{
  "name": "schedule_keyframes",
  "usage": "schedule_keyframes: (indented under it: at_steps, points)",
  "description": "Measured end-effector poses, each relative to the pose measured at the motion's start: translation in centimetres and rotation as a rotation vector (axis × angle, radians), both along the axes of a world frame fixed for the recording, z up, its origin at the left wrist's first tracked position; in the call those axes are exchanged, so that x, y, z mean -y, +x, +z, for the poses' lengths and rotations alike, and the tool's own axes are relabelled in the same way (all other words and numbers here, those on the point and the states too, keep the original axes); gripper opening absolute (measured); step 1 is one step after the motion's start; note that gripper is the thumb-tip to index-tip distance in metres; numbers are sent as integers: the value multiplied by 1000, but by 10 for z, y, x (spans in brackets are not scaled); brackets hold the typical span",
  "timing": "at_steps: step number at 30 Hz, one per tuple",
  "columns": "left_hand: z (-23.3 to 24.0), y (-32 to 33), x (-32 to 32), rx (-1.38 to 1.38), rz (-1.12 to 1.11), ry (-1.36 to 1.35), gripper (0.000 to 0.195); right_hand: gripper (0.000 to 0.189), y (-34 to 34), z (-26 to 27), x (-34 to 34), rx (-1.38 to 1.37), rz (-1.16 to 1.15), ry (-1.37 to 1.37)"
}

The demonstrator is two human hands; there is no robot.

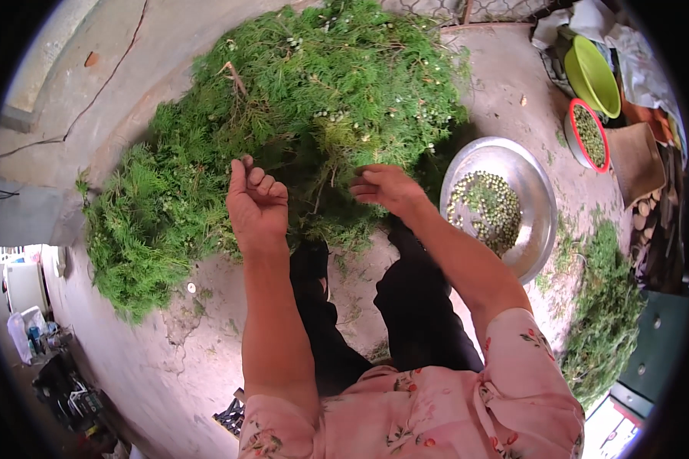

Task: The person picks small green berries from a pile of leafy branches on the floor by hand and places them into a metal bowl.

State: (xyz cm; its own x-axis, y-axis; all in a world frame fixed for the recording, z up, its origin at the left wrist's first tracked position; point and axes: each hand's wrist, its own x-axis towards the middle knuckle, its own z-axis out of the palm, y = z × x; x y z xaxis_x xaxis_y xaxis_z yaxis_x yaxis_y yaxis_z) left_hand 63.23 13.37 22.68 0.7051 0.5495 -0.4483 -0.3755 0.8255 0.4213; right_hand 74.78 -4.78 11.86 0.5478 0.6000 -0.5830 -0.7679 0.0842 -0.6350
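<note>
A large heap of green conifer branches (333,86), scale-leaved like arborvitae, spreads across the floor before me and bears pale round cones in places. My left hand (257,201) is over its near side, palm up with curled fingers; whether anything small is inside is hidden. Level with it to the right, my right hand (387,186) has its fingers bent towards a thin brown stem (333,169), and contact cannot be made out. On my right stands a wide metal basin (537,229) holding many small green cones (494,206) and some leafy bits.
Beyond the basin are a red-rimmed bowl (572,143) of green cones and a lime-green basin (591,74). Stacked firewood (643,218) lines the right side. More cut greenery (603,315) lies at lower right. A cracked wall (103,74) rises at the left.
</note>
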Motion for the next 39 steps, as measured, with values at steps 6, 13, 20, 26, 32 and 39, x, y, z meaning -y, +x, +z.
schedule_keyframes:
  at_steps: [6, 13, 20, 26, 32, 39]
  points:
    - [3, -5, -10, -6, 12, -24, 20, 40, -4, -65, -76, -125, 61, -157]
    - [5, -9, -17, -173, 36, 124, 14, 23, 7, -49, -72, 21, -28, -358]
    - [0, 2, 6, -504, -194, 440, 23, 12, -31, 37, -49, 412, 52, -206]
    - [11, 6, 25, -154, -457, 490, 39, 8, -70, 101, -27, 639, 167, -121]
    - [35, -19, 55, 44, -493, 296, 33, 6, -99, 122, 9, 788, 362, -64]
    - [57, -50, 100, -208, -201, 507, 19, 13, -129, 146, 54, 956, 175, -115]
